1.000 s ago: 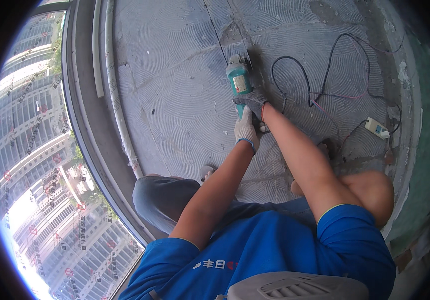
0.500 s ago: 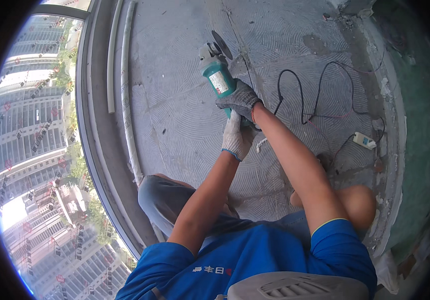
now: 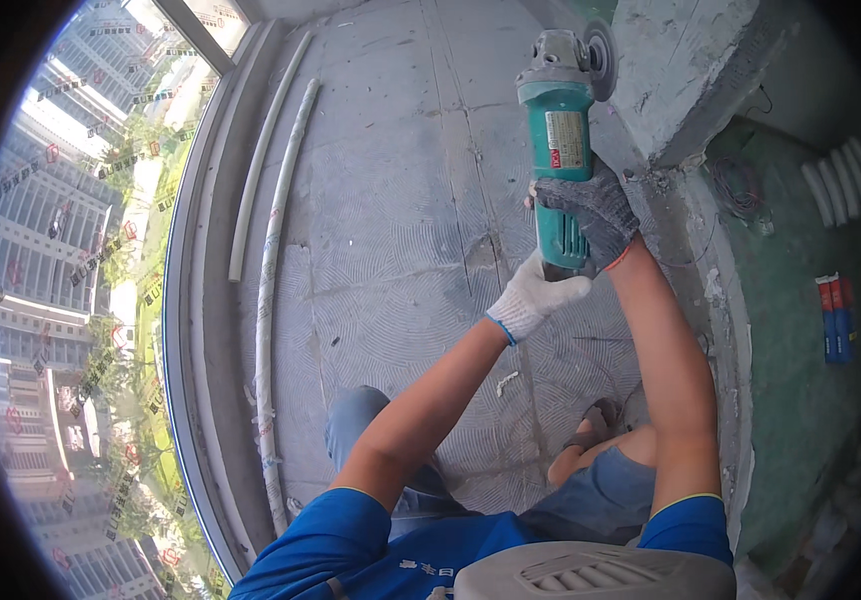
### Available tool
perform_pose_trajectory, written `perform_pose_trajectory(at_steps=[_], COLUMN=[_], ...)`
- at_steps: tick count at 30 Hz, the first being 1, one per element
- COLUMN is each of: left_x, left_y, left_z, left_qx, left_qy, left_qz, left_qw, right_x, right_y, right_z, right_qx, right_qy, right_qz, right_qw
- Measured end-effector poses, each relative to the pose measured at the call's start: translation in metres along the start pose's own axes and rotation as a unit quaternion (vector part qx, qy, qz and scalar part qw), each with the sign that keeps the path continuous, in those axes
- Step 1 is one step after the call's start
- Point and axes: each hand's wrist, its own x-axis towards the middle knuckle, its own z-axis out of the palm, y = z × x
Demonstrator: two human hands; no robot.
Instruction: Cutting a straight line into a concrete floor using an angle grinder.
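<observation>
A green angle grinder with a grey metal head is held out ahead of me, its head pointing away. At the head's right side sits a round disc, turned nearly edge-on. My right hand, in a dark grey glove, is wrapped round the grinder's body from the right. At the rear end, my left hand in a white glove with a blue cuff grips the tail of the grinder; part of its fingers is hidden. The grinder is raised above the grey concrete floor, apart from it.
Two long pale pipes lie along the window ledge at left. On the right stands a rough concrete block or wall end. Beyond the floor's edge lie a coiled cable, a ribbed white hose and red-blue packages.
Both hands have carried the grinder up and to the right, nearer to the concrete block. My view has swung rightward, and the loose black cable on the floor has left the picture.
</observation>
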Motion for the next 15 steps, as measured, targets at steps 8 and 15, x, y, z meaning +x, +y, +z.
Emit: perform_pose_trajectory(at_steps=[8, 15], left_x=[-0.029, -0.087], left_y=[0.098, 0.244], left_z=[0.119, 0.216], left_qx=[0.094, 0.227], left_qy=[0.023, -0.044], left_qz=[-0.197, -0.141], left_qw=[0.976, 0.963], right_x=[-0.042, -0.118], right_y=[-0.156, -0.297], right_z=[-0.026, -0.055], right_qx=[0.174, 0.271], right_qy=[0.049, 0.104], right_qz=[0.119, 0.157], right_qw=[0.976, 0.944])
